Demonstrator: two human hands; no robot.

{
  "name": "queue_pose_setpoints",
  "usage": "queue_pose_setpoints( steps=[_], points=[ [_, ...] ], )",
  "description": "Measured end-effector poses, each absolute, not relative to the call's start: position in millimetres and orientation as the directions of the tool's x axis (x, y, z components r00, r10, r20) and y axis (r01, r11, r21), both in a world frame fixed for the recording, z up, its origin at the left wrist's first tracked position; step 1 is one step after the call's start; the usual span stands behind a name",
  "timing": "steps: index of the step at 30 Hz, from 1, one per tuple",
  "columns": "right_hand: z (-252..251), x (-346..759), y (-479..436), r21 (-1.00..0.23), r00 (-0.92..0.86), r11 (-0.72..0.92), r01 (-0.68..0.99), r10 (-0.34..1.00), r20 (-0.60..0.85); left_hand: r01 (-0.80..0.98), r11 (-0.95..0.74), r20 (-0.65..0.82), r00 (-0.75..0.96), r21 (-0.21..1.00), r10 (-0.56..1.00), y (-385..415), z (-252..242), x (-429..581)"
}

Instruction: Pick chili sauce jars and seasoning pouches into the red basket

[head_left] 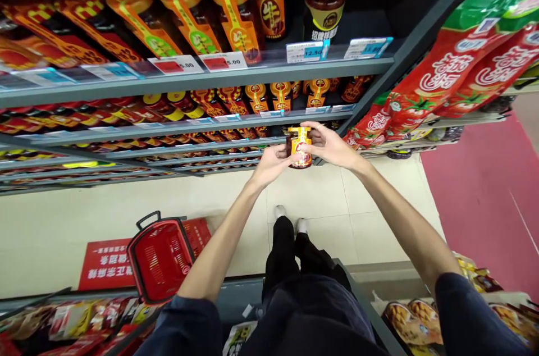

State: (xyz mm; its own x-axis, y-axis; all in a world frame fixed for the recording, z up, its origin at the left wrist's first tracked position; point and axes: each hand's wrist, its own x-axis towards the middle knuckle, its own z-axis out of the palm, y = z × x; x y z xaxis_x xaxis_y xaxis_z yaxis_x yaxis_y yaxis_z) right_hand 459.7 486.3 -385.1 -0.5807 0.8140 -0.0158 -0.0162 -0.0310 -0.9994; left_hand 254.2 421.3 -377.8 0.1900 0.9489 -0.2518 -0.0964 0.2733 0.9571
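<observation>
Jar (300, 147) of dark sauce, with a yellow lid and a red-and-yellow label, sits upright between our two hands, held in the air in front of the lower shelves (202, 134). Our left hand (273, 163) cups its side and base, fingers wrapped onto the glass; our right hand (330, 144) grips the other side, thumb and fingers closed around the lid and shoulder. Behind it, rows of orange-capped bottles (236, 13) fill the racks, with price tags (305, 51) along the edges. Below, on the pale floor (315, 199), stands a red basket (162, 258), seemingly empty, though the mesh is hard to read. Red pouches (463, 58) hang at right.
</observation>
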Motion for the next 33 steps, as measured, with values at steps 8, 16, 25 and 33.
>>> queue_pose_setpoints(
  steps=[8, 16, 25, 33],
  points=[
    [-396, 457, 500, -0.999, -0.570, -0.037, -0.033, 0.822, -0.011, -0.128, 0.295, -0.266, 0.204, 0.947, 0.942, 419, -397, 250],
    [-394, 464, 489, -0.999, -0.575, -0.041, -0.022, 0.818, -0.021, -0.100, 0.296, -0.268, 0.225, 0.950, 0.937, 416, -390, 255],
    [-383, 473, 489, -0.984, -0.577, 0.138, 0.114, 0.815, 0.048, 0.015, 0.209, -0.204, 0.286, 0.978, 0.936, 426, -395, 261],
    [-376, 466, 505, -0.840, -0.513, 0.494, 0.225, 0.793, 0.329, 0.231, -0.055, 0.016, 0.171, 0.971, 0.985, 453, -382, 251]
  ],
)
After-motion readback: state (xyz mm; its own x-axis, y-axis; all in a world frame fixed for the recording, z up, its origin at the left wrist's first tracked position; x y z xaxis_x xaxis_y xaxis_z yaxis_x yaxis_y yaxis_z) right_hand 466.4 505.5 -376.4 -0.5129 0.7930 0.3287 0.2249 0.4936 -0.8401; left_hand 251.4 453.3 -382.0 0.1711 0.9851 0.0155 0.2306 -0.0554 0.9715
